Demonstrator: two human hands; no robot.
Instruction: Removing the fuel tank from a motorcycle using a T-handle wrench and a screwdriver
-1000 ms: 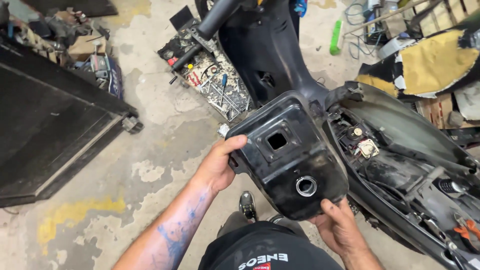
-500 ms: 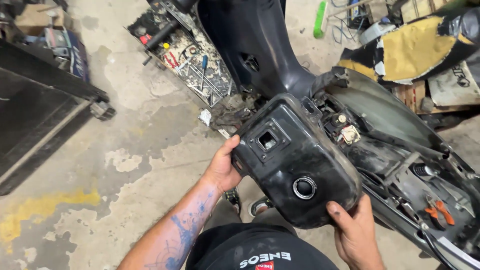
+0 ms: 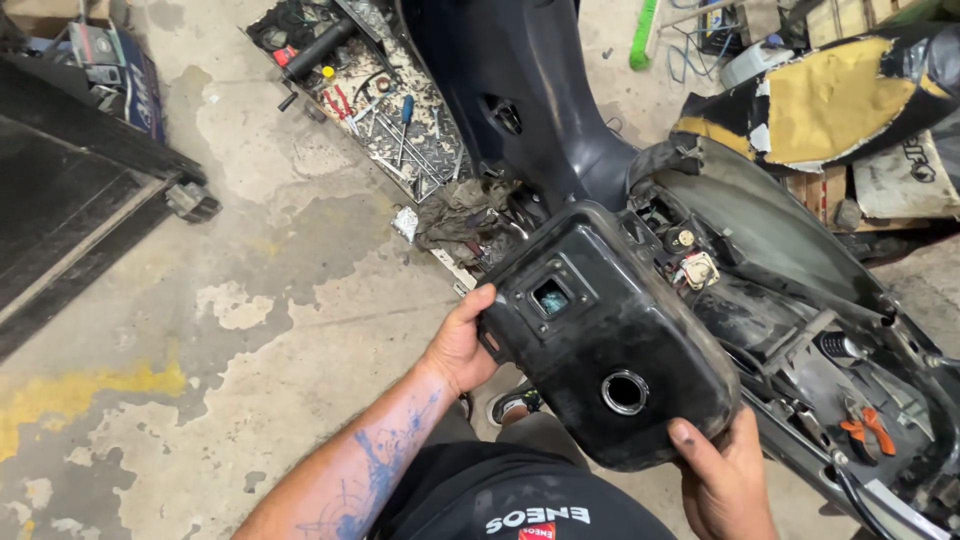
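I hold a black, dusty metal fuel tank (image 3: 600, 325) between both hands, just in front of my body. It has a round filler hole near me and a square opening farther away. My left hand (image 3: 458, 345) grips its left edge, thumb on top. My right hand (image 3: 722, 472) grips the near right corner from below, a finger over the rim. The tank hangs beside the stripped dark scooter frame (image 3: 790, 300), whose open rear bay shows wiring and a white connector (image 3: 697, 270).
A tray of scattered hand tools (image 3: 385, 105) lies on the stained concrete floor ahead. A black ramp or platform (image 3: 70, 210) is at left. A torn yellow foam seat (image 3: 830, 95) rests at upper right. Orange-handled pliers (image 3: 865, 425) lie on the frame. My shoe (image 3: 512, 402) shows below the tank.
The tank has shifted slightly right and nearer the frame's open bay, and my view has moved. Both hands keep their grip on it.
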